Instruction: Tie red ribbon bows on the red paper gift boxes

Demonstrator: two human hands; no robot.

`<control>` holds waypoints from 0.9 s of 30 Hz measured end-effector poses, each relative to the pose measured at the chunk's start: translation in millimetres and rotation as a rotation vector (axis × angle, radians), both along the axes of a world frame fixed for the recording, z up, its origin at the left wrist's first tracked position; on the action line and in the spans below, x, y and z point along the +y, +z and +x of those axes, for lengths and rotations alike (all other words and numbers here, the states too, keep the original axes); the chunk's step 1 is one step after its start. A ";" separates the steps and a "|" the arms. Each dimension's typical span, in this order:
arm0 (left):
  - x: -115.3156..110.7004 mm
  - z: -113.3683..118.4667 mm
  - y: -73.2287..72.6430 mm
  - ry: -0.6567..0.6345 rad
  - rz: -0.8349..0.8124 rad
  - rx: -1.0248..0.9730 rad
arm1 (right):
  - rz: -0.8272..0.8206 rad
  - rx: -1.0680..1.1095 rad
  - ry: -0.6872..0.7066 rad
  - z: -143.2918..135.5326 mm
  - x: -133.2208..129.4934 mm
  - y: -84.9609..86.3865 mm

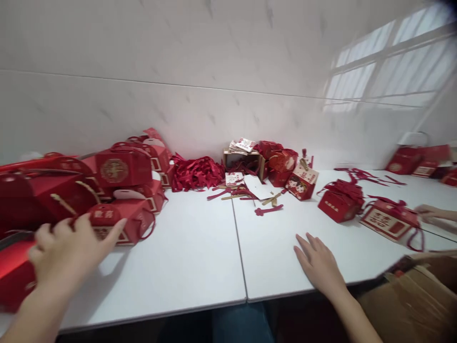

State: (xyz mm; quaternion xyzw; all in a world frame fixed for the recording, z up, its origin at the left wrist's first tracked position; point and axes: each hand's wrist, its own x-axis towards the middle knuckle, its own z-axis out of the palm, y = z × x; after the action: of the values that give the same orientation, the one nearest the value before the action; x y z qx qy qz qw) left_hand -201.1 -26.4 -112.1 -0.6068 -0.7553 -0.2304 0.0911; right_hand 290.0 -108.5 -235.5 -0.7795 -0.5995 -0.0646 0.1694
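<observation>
My left hand (67, 250), slightly blurred, reaches over the pile at the left with thumb and fingers spread. Its fingertips are in front of a small red gift box (137, 216) with a ribbon handle; whether they touch it I cannot tell. More red gift boxes (123, 166) are stacked behind it, one with a round gold emblem. Flat on the white table lies my right hand (319, 262), fingers stretched out and nothing in them. Beyond it stand a red box with a dark red bow (341, 205) and a box with a cream label (389, 221).
Against the wall lies a heap of dark red ribbons (198, 172), beside an open box (262, 166) topped with cards. Loose ribbon strips (269, 210) are scattered in front. Another person's hand (435, 213) shows at the right, above a large cardboard carton (410, 295).
</observation>
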 end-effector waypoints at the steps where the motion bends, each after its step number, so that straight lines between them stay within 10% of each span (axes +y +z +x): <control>1: -6.2 3.5 4.3 0.104 -0.020 0.065 | 0.000 -0.017 0.001 2.2 0.6 -3.9; 11: -23.3 22.4 21.1 0.038 -0.002 0.095 | 0.008 -0.041 0.015 18.4 2.5 -25.7; 17: -16.9 18.9 6.8 0.068 0.057 0.047 | 0.069 -0.019 0.058 27.0 5.0 -38.7; 27: -41.2 78.4 -26.0 -0.634 0.023 -0.431 | 0.054 -0.019 0.040 23.3 5.6 -37.1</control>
State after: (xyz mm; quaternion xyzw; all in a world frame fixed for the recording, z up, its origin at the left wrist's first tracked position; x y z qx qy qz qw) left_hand -122.8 -67.6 -138.1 -0.7469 -0.5293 -0.3778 -0.1386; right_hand 313.3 -102.9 -272.6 -0.7619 -0.6147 -0.0847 0.1857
